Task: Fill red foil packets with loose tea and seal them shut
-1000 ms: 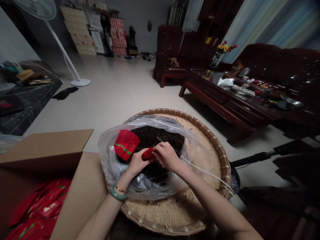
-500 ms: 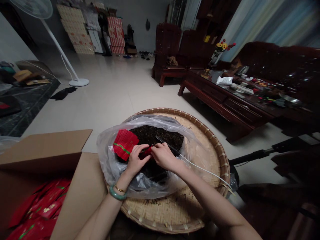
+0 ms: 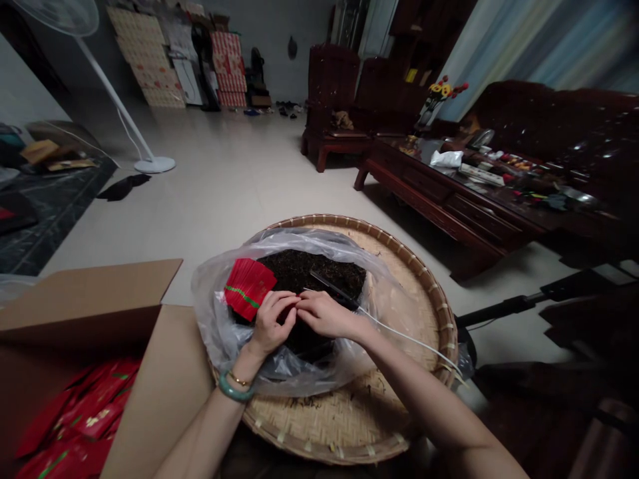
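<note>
- A small glossy red packet [image 3: 285, 309] is sitting between your two hands, above the open bag; only a dark red sliver is showing, since your fingers are covering most of it.
- A fanned stack of flat red packets with a green stripe [image 3: 244, 287] is lying just to the left of your fingers, on dark, shredded dried leaves [image 3: 292, 264].
- The leaves are filling a translucent, crumpled plastic bag [image 3: 212, 332], whose mouth is spreading open on a round, woven bamboo tray [image 3: 349, 422].
- Your left hand [image 3: 272, 324] is curving over from the near left, fingers bent and narrowed around the small packet, thumb underneath; a green bangle [image 3: 234, 389] and a thin gold bracelet [image 3: 240, 380] are circling that wrist.
- Your right hand [image 3: 327, 315] is reaching in from the right, palm down, its fingers close together and their tips meeting the left fingertips at the packet; you are hiding the exact pinch.
- A slim, dark tool with a white cord [image 3: 332, 287] is resting slantwise just beyond your right hand, over the leaves.
- At your left, an open brown cardboard box [image 3: 167, 386] is holding a heap of loose red packets [image 3: 94, 416].
</note>
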Motion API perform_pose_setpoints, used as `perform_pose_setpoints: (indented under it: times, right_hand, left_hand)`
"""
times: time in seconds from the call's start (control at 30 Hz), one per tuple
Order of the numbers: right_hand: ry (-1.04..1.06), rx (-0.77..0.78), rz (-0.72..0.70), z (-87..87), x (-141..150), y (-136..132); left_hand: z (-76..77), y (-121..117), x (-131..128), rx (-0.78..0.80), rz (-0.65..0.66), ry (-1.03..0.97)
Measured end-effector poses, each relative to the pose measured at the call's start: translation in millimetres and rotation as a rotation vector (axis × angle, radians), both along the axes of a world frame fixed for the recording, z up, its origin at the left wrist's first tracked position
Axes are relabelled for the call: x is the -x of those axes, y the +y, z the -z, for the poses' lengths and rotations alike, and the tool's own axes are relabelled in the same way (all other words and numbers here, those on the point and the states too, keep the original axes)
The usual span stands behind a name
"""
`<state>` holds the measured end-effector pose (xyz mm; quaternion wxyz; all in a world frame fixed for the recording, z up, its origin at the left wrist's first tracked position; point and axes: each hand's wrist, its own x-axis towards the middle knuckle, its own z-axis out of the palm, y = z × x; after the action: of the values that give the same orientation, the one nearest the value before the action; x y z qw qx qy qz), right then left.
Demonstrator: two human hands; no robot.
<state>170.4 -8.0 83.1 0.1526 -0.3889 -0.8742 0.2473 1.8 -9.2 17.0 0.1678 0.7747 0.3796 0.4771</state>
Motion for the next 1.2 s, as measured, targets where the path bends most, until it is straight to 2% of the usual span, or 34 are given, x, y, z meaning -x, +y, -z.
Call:
perform_pose_setpoints:
  times: [0.07, 0.17, 0.23, 0.4, 0.53, 0.67, 0.97, 1.2]
  right_hand:
    - [0.139, 0.024, 0.014, 0.6, -0.6, 2.4]
    - [0.299, 0.012, 0.298, 11.8, -5.5, 9.0]
    - [0.249, -0.001, 0.427, 24.8, -10.8, 12.3]
    - [-0.155, 0.074, 0.177, 53.2, -14.8, 6.3]
    - [-0.314, 0.063, 0.18, 59.6, -3.9, 1.7]
    - [-0.413, 0.061, 0.203, 61.8, 3.3, 4.8]
    - [-0.347, 0.069, 0.245, 60.5, -3.4, 6.8]
    - [-0.053, 0.202, 0.371, 56.9, -27.9, 13.7]
  left_hand:
    - [-1.8, -0.8, 0.9, 0.031, -0.032, -0.015]
    - [-1.9, -0.9, 2.5, 0.088, -0.07, -0.07]
    - [-1.0, -0.5, 3.1, 0.11, -0.091, -0.1]
    - [0.9, 1.4, 3.1, 0.106, -0.167, -0.157]
    - [0.5, 2.4, 2.1, 0.126, -0.208, -0.189]
    - [1.0, 2.9, 1.6, 0.179, -0.184, -0.224]
    - [3.3, 2.2, 2.9, 0.295, -0.184, -0.28]
    - [-3.9, 2.1, 3.6, 0.43, -0.147, -0.403]
